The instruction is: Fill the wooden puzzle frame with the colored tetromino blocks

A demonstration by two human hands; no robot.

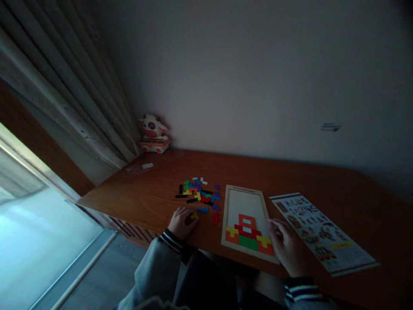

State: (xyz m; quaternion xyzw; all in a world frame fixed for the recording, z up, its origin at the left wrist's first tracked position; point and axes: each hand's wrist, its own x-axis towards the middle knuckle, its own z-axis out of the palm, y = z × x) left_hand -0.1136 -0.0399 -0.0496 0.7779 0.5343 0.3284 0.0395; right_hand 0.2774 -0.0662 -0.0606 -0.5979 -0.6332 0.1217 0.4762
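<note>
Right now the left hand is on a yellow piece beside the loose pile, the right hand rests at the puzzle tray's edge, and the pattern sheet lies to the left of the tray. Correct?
Not quite. The head view shows the pattern sheet lying to the right of the puzzle tray, not the left. The rest holds: the left hand is on a yellow piece beside the loose pile, and the right hand rests at the tray's edge.

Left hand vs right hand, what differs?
The left hand rests on the desk beside the loose pile of blocks, touching a yellow piece. The right hand rests at the puzzle tray edge, no piece visible in it. Both wear striped cuffs.
</note>
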